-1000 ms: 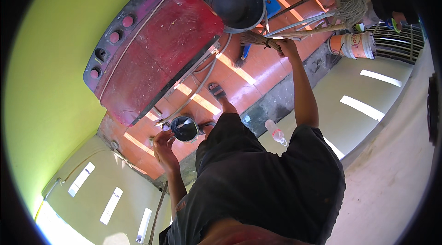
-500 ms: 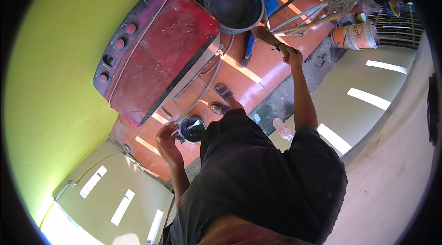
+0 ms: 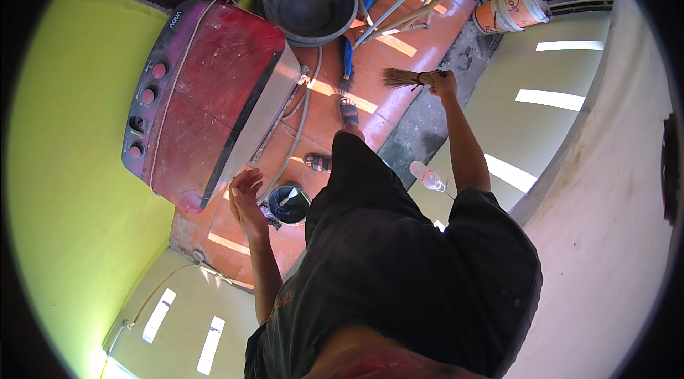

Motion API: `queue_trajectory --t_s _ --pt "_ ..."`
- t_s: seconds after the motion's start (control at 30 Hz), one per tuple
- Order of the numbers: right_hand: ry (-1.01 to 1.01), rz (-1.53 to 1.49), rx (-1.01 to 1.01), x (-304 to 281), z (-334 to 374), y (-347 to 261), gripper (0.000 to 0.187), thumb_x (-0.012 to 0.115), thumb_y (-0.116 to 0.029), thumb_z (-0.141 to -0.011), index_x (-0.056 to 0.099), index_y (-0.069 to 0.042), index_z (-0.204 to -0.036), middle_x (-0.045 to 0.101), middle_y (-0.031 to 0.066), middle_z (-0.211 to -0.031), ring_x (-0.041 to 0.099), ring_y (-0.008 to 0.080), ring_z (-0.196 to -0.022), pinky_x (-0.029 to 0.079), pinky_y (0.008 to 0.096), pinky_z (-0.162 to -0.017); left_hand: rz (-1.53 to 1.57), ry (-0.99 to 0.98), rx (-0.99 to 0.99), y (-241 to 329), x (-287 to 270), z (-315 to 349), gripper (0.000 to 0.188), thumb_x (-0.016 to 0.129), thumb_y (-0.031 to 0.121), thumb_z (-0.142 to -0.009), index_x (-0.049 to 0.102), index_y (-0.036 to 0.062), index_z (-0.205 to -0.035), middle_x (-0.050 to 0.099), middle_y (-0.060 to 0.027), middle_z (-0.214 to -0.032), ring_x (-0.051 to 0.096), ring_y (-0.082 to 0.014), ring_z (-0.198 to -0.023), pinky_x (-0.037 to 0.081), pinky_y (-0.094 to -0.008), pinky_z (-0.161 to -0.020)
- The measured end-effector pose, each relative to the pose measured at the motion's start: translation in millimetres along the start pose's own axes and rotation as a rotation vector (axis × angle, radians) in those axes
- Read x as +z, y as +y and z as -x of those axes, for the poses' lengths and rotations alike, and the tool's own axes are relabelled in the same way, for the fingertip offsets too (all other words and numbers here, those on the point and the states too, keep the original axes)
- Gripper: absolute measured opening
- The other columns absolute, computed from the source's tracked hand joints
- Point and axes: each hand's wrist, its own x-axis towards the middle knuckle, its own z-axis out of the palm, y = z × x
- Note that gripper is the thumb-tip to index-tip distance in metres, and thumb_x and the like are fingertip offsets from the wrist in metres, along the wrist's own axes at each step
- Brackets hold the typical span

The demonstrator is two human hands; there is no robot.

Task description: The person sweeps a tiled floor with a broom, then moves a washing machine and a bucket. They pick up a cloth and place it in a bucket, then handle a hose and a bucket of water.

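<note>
My right hand (image 3: 443, 84) is closed around the bound end of a short stick hand broom (image 3: 400, 78). The broom is held out to the right above the floor, its bristles pointing left. My left hand (image 3: 246, 201) holds nothing, and its fingers are loosely apart. It hovers beside the near corner of a red-topped washing machine (image 3: 214, 94). Just right of that hand stands a small dark bucket (image 3: 305, 202) with a light-coloured object inside that I cannot make out.
A large dark basin (image 3: 308, 1) sits beyond the washing machine. A blue-handled brush (image 3: 348, 58) and a grey hose (image 3: 306, 105) lie on the orange tiles. Poles (image 3: 410, 19), an orange-and-white bucket (image 3: 513, 10) and a plastic bottle (image 3: 427, 175) are on the right.
The hand broom has swung from slanting up-left to nearly level, and my right hand is slightly lower. My feet have moved apart in a step. The view has shifted, moving the surroundings leftward.
</note>
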Motion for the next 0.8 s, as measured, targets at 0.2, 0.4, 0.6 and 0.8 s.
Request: queue_trajectory --t_s 0.2,0.4,0.6,0.8 --pt "0.013 0.425 -0.269 9.3 -106.3 24.3 0.028 0.069 -0.027 -0.083 0.068 -0.009 -0.104 0.073 0.0152 -0.094 0.072 0.0302 -0.083 0.056 0.0415 -0.077 -0.132 -0.064 -0.034 4.8 69.6 -20.1 0.047 0.033 0.039 -0.106 0.054 0.0011 -0.124 0.063 -0.0156 -0.118 0.062 -0.0254 -0.106 0.048 -0.0386 -0.092" --pt "-0.173 0.514 -0.227 58.6 -261.5 32.8 0.026 0.061 -0.025 -0.087 0.067 -0.006 -0.104 0.071 0.0202 -0.098 0.069 0.0353 -0.094 0.055 0.0421 -0.080 -0.272 -0.049 -0.296 -30.0 161.8 -33.3 0.036 0.039 0.029 -0.106 0.054 0.0012 -0.123 0.065 -0.0139 -0.115 0.064 -0.0229 -0.102 0.051 -0.0362 -0.087" --pt "-0.260 0.582 -0.165 108.5 -363.2 9.5 0.034 0.058 -0.030 -0.091 0.063 -0.004 -0.112 0.068 0.0252 -0.104 0.066 0.0402 -0.101 0.053 0.0468 -0.088 -0.355 -0.029 -0.494 -48.5 226.4 -46.7 0.035 0.039 0.027 -0.106 0.054 -0.0002 -0.122 0.067 -0.0140 -0.111 0.065 -0.0232 -0.099 0.052 -0.0361 -0.084" --pt "-0.115 0.388 -0.012 142.1 -409.2 -22.0 0.060 0.070 -0.033 -0.080 0.047 -0.003 -0.126 0.064 0.0240 -0.114 0.064 0.0398 -0.107 0.052 0.0491 -0.091 -0.412 -0.032 -0.497 -32.6 270.0 -65.9 0.037 0.037 0.028 -0.106 0.054 -0.0005 -0.123 0.066 -0.0145 -0.111 0.065 -0.0244 -0.100 0.052 -0.0366 -0.085"
